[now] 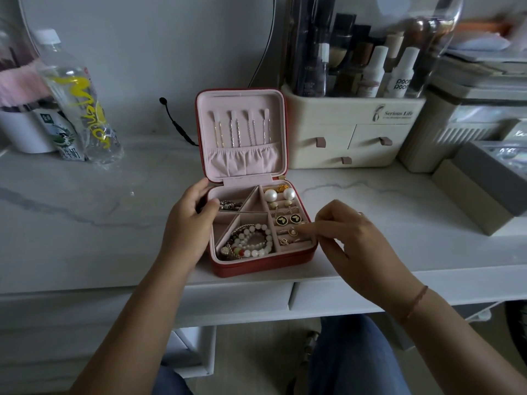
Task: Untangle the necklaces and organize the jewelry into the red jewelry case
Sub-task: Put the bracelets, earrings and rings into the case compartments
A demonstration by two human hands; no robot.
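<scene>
The red jewelry case point(265, 265) stands open near the front edge of the white marble desk point(85, 212). Several necklaces point(242, 129) hang straight in its pink lid. Bead bracelets point(251, 242) fill the front left compartment, and a small dark trinket point(229, 206) lies in the back left one. Pearl earrings point(279, 194), black heart studs point(288, 219) and small rings point(288, 238) sit in the right-hand slots. My left hand point(189, 220) grips the case's left wall, thumb over the rim. My right hand point(353, 243) reaches in from the right, its forefinger tip touching a ring slot.
A cream cosmetics organiser point(350, 132) with drawers and bottles stands right behind the case. A plastic water bottle point(77, 95) and a carton point(64, 135) stand back left. Grey boxes point(490, 183) are stacked at the right. A black cable point(176, 121) lies behind the case.
</scene>
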